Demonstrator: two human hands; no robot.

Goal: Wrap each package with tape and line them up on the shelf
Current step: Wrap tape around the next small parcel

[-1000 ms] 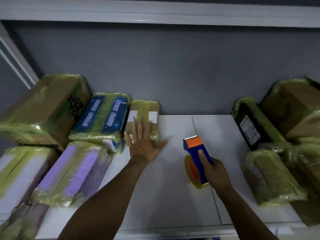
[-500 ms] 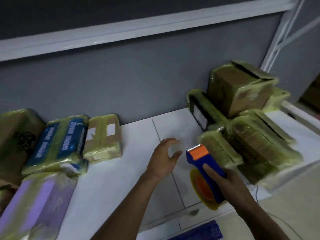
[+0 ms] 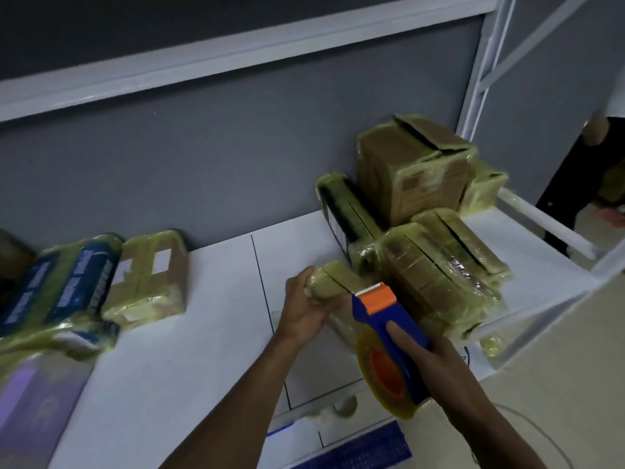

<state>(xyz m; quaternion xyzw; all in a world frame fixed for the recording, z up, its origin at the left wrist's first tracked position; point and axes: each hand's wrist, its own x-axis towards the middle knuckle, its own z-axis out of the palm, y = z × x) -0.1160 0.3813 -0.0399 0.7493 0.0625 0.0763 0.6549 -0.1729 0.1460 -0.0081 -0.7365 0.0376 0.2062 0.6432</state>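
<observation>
Nearest me, the right hand [image 3: 436, 363] has its fingers curled tight round the handle of the blue and orange tape dispenser [image 3: 382, 319], whose yellowish roll hangs at the shelf's front edge. Just beyond it, the left hand [image 3: 304, 313] grips the near end of a small wrapped package [image 3: 333, 282], which lies on the white shelf [image 3: 203, 333] against the pile of wrapped packages [image 3: 439, 265] at the right. Further back on the left, a tan package [image 3: 148, 279] and a blue package [image 3: 64, 286] sit side by side along the grey wall [image 3: 203, 164].
</observation>
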